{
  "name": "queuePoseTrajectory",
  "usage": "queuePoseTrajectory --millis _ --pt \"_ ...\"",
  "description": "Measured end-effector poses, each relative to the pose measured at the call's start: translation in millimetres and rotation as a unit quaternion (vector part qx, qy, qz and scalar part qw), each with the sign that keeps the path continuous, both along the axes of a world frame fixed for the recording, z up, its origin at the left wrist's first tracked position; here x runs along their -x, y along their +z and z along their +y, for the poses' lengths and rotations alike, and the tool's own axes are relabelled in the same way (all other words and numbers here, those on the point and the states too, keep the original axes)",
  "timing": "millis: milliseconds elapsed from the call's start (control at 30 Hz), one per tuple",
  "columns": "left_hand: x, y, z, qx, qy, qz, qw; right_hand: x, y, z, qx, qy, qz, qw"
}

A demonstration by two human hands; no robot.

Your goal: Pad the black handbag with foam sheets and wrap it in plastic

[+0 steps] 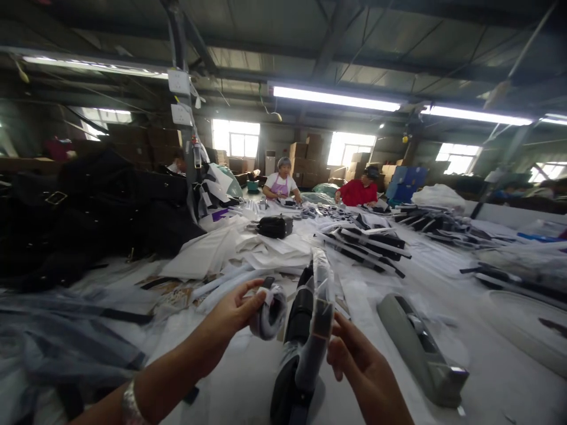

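Observation:
My left hand (250,302) pinches a small rolled-up strap (269,313) in clear plastic wrap, a dark end showing at its top. Just right of it, a black bag (283,383) rests on the table in front of me. A plastic-wrapped strap (319,319) stands up along the bag's right side, white at the top and dark lower down. The fingers of my right hand (354,354) are bent against this strap's right edge, thumb below; some fingertips are hidden behind it.
A grey tape dispenser (420,348) sits on the right. Black straps with white wrapping (367,248) lie piled ahead, near a small black bag (274,226). White sheets (208,251) spread left of centre beside heaped black bags (97,206). Two people (281,183) work across the table.

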State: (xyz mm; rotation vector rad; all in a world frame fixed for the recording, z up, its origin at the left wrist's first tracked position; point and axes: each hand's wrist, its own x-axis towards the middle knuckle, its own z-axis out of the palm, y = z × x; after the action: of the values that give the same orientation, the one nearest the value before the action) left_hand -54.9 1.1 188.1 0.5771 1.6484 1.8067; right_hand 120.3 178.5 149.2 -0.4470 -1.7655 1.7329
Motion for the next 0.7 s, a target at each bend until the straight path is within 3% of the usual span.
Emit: queuePoseTrajectory --millis 167,333,467,700 --pt "-5 8.3 36 -0.025 -0.087 0.000 0.996 15 12.5 -13 0.036 0.004 0.031 0.999" --pt "-17 23.6 65 -0.051 -0.151 0.002 0.987 19 12.3 -19 -0.009 0.008 0.047 0.999" --pt "-30 35.2 77 -0.065 -0.134 0.007 0.989 21 7.1 -18 -0.082 -0.005 0.047 0.995" --pt "-43 53.9 74 -0.049 -0.097 -0.071 0.992 30 -7.6 -15 -0.173 -0.062 0.078 0.980"
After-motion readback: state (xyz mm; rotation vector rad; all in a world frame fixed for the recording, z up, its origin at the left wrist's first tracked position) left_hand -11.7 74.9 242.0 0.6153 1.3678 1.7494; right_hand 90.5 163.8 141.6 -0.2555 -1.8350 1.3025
